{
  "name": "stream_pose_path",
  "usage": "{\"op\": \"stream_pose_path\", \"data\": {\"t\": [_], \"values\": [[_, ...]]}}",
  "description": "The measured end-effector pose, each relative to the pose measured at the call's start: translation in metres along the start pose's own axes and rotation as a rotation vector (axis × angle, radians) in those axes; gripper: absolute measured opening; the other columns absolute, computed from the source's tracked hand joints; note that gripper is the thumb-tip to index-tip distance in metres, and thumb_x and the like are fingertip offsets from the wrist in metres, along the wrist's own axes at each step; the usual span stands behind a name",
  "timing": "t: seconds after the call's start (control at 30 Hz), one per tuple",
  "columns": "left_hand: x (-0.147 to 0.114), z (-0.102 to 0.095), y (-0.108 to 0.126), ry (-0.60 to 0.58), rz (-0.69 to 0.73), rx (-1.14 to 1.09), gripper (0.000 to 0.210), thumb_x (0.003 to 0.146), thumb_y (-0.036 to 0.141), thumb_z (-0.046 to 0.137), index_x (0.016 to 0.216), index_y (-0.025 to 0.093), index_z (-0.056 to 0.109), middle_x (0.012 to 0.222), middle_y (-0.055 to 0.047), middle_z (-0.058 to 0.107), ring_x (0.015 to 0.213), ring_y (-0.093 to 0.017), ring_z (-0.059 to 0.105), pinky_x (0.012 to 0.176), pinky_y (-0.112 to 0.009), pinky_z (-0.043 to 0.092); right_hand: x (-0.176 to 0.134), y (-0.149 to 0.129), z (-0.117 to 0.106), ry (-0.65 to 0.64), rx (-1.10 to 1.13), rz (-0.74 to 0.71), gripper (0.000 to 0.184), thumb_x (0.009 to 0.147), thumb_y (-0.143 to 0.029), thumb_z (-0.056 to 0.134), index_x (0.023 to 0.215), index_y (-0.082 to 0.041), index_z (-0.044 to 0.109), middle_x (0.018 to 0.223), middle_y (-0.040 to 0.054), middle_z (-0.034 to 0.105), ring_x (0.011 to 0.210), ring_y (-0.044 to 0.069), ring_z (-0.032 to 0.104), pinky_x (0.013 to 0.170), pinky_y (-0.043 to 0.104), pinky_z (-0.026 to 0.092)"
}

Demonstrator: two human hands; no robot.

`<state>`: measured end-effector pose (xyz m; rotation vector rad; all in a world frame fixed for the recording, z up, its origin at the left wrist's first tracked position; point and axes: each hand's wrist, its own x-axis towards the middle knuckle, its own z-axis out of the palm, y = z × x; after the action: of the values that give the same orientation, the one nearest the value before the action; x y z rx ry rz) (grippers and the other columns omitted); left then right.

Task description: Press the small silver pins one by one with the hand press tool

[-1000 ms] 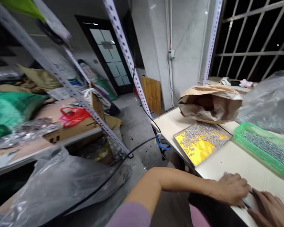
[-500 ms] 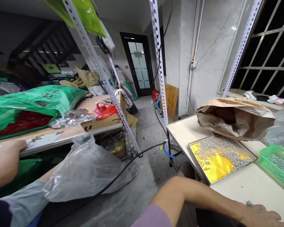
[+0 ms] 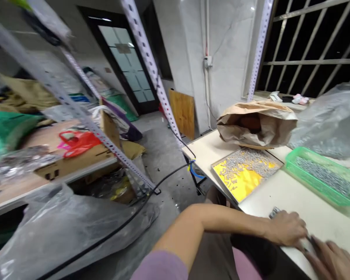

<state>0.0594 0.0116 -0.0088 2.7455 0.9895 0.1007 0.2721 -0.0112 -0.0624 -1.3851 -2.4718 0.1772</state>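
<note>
My left hand rests at the near side of the pale table, its fingers curled closed around something I cannot make out. A small metal piece shows beside its knuckles; whether the hand touches it is unclear. Close by on the right, my right hand is blurred, fingers bent together around a dark, partly shiny object too smeared to name. The two hands nearly meet. Beyond them lies a shallow tray with a yellow bottom and many small metal pins. To its right stands a green plastic basket holding small metal screw-like parts.
An open brown paper bag sits behind the tray, beside a clear plastic bag. A black cable crosses the aisle past perforated metal posts. At left, another bench holds a red plastic bag; clear sheeting hangs before it.
The view has swung right. My right hand has come into sight next to my left hand. The co-worker's arms at the left have gone out of view.
</note>
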Motion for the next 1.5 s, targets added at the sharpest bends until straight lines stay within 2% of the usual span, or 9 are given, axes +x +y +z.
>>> {"op": "stream_pose_path", "data": {"t": [0.13, 0.23, 0.43, 0.57, 0.67, 0.83, 1.0, 1.3, 1.5], "values": [[-0.024, 0.016, 0.015, 0.205, -0.026, -0.011, 0.031, 0.089, 0.037, 0.054, 0.102, 0.011, 0.061, 0.115, -0.016, 0.060, 0.107, -0.024, 0.055, 0.088, -0.036, 0.047, 0.003, -0.023, -0.030, -0.011, -0.004, 0.037, 0.053, 0.084, -0.056, 0.042, 0.122, -0.022, 0.054, 0.111, 0.0140, 0.062, 0.101, 0.029, 0.058, 0.083, 0.043, 0.050], [-0.042, 0.027, 0.026, 0.270, 0.030, -0.071, 0.032, 0.093, 0.033, 0.047, 0.115, 0.011, 0.056, 0.127, -0.016, 0.054, 0.123, -0.026, 0.046, 0.100, -0.037, 0.041, 0.008, -0.030, -0.042, -0.038, 0.005, 0.042, 0.044, 0.092, -0.044, 0.035, 0.126, -0.020, 0.051, 0.112, 0.0122, 0.060, 0.104, 0.025, 0.056, 0.088, 0.040, 0.046], [-0.047, 0.025, 0.041, 0.267, 0.075, -0.227, 0.039, 0.092, 0.048, 0.043, 0.107, 0.015, 0.057, 0.106, -0.012, 0.063, 0.108, -0.023, 0.055, 0.103, -0.040, 0.037, 0.048, -0.022, -0.054, -0.125, -0.212, 0.144, 0.033, 0.094, -0.032, 0.035, 0.092, -0.018, 0.065, 0.092, 0.0104, 0.063, 0.090, 0.025, 0.052, 0.081, 0.040, 0.041], [-0.046, 0.030, 0.041, 0.331, 0.069, -0.215, 0.048, 0.090, 0.051, 0.045, 0.117, 0.012, 0.053, 0.117, -0.015, 0.059, 0.118, -0.026, 0.050, 0.106, -0.042, 0.034, 0.070, -0.032, -0.060, -0.142, -0.216, 0.118, 0.025, 0.091, -0.026, 0.044, 0.099, -0.019, 0.066, 0.099, 0.0102, 0.063, 0.095, 0.025, 0.050, 0.081, 0.038, 0.040], [-0.048, 0.042, 0.038, 0.356, 0.106, -0.192, 0.055, 0.090, 0.049, 0.047, 0.126, 0.008, 0.048, 0.127, -0.018, 0.055, 0.127, -0.028, 0.043, 0.108, -0.043, 0.032, 0.074, -0.059, -0.058, -0.191, -0.126, -0.088, 0.026, 0.090, -0.022, 0.047, 0.107, -0.023, 0.066, 0.106, 0.0086, 0.062, 0.098, 0.023, 0.048, 0.083, 0.034, 0.040], [-0.051, 0.053, 0.037, 0.210, 0.095, -0.129, 0.058, 0.085, 0.051, 0.054, 0.122, 0.006, 0.052, 0.118, -0.020, 0.061, 0.116, -0.031, 0.053, 0.100, -0.044, 0.040, 0.085, -0.104, -0.050, -0.415, -0.113, -0.345, 0.023, 0.088, -0.017, 0.050, 0.092, -0.026, 0.071, 0.096, 0.0053, 0.061, 0.091, 0.021, 0.049, 0.075, 0.032, 0.038], [-0.048, 0.046, 0.034, 0.269, 0.120, -0.076, 0.071, 0.086, 0.058, 0.050, 0.132, 0.004, 0.043, 0.133, -0.024, 0.049, 0.128, -0.035, 0.042, 0.106, -0.048, 0.034, 0.101, -0.114, -0.046, -0.499, -0.201, -0.401, 0.015, 0.085, -0.017, 0.053, 0.083, -0.019, 0.068, 0.090, 0.0065, 0.060, 0.083, 0.019, 0.052, 0.069, 0.031, 0.038], [-0.027, 0.027, 0.024, 0.289, 0.210, -0.130, 0.079, 0.082, 0.056, 0.057, 0.134, -0.001, 0.038, 0.136, -0.025, 0.046, 0.133, -0.032, 0.038, 0.113, -0.039, 0.026, 0.118, -0.113, -0.047, -0.567, -0.334, -0.368, 0.022, 0.087, -0.012, 0.046, 0.085, -0.020, 0.067, 0.090, 0.0068, 0.062, 0.082, 0.018, 0.059, 0.068, 0.029, 0.041], [-0.027, 0.032, 0.025, 0.269, 0.180, -0.112, 0.086, 0.079, 0.062, 0.057, 0.134, -0.003, 0.038, 0.134, -0.024, 0.048, 0.128, -0.032, 0.042, 0.110, -0.038, 0.031, 0.116, -0.114, -0.029, -0.493, -0.294, -0.326, 0.028, 0.083, -0.001, 0.039, 0.087, -0.016, 0.063, 0.080, 0.0074, 0.063, 0.073, 0.018, 0.061, 0.066, 0.028, 0.043]]}}
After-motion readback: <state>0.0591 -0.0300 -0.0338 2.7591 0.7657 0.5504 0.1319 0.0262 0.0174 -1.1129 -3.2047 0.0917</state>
